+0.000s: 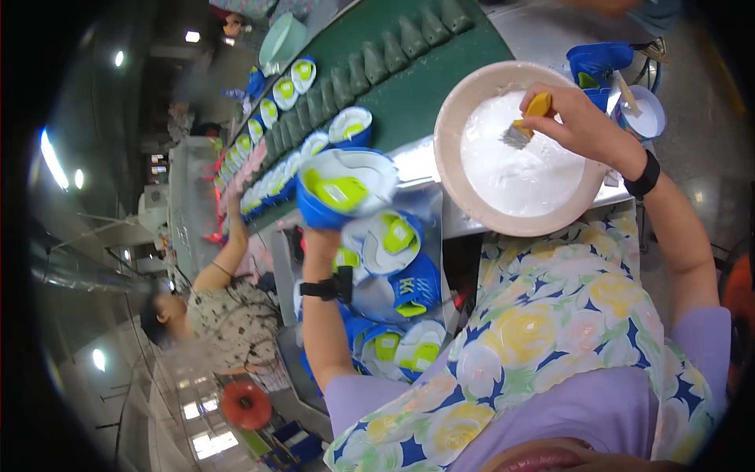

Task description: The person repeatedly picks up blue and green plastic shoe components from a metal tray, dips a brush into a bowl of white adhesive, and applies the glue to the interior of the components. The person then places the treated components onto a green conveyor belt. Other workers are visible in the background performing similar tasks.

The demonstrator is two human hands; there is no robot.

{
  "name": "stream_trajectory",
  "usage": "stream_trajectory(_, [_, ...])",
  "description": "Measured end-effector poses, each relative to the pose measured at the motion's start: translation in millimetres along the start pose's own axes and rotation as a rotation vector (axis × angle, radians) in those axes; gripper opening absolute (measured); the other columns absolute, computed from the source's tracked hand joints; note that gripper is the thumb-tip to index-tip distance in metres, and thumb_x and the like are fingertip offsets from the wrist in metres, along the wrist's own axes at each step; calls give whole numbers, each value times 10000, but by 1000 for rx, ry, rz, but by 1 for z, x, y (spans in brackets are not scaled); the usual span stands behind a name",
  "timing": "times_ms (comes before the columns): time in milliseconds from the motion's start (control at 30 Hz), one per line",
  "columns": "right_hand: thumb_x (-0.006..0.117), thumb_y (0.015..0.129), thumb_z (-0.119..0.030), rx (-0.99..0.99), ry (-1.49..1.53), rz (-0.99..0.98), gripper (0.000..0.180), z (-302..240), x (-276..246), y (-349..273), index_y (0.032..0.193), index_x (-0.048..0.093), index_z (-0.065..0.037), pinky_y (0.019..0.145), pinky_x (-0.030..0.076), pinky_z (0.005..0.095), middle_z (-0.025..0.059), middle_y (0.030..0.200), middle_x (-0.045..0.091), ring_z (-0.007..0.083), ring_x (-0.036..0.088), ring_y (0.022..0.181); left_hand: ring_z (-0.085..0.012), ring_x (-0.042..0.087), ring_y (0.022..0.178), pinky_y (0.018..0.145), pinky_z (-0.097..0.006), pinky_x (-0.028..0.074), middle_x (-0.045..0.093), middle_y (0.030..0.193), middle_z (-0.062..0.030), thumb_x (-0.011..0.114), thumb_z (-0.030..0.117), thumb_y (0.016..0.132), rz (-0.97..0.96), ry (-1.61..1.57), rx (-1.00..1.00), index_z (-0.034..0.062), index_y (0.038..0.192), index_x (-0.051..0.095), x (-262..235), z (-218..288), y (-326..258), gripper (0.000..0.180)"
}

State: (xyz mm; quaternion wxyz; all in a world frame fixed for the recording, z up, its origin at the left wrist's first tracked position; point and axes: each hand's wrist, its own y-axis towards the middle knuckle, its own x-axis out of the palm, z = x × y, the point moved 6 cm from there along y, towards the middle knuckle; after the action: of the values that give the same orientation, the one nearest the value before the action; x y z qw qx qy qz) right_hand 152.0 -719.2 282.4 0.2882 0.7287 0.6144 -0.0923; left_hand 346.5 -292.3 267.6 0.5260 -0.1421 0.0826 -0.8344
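My left hand (321, 236) is raised in front of me, forearm upright, a black band on the wrist, fingers curled shut around what it carries. My right hand (582, 118) reaches forward, elbow bent, wrist also banded in black, fingers pinched tight on a handle.

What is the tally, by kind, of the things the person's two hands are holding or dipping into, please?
Yellow-handled brush, in the right hand: 1
Large bowl of white paste: 1
Blue-and-white shoe sole, in the left hand: 1
Total: 3
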Motion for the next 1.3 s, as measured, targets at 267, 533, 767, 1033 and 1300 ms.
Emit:
stream_trajectory(267, [690,872,-249,-124,146,212,255,-35,-31,27,943,591,-25,562,463,310,158,702,630,239,611,606,-288,618,1123,946,-456,526,600,1268,-110,544,409,964,-328,93,-26,84,1354,447,138,-32,36,517])
stream_trajectory(533, [701,854,-311,188,249,449,366,-3,-28,-7,837,628,47,527,501,279,154,688,662,202,639,552,-202,624,1043,920,-343,498,616,1199,-94,627,138,900,-144,473,645,9,1264,527,187,-18,31,399])
stream_trajectory(767, [697,870,-278,312,559,372,339,-6,-10,-17,876,627,53,505,503,224,106,718,655,125,631,571,-239,581,1148,997,-391,459,611,1234,-117,540,62,927,-42,484,981,18,1270,565,222,4,22,347])
stream_trajectory(1033, [698,880,-242,81,375,397,252,-10,-39,-23,878,609,-6,550,477,228,79,721,651,114,626,611,-260,668,923,741,-389,561,663,1095,-123,548,183,914,-270,457,153,20,1190,584,199,-17,52,323])
stream_trajectory(1300, [717,868,-178,-512,163,308,212,-50,-16,-15,1025,633,-64,705,507,313,104,962,663,252,652,837,-274,636,1080,919,-437,534,628,1231,-129,515,377,965,-478,-460,-567,51,1290,538,230,-95,4,461])
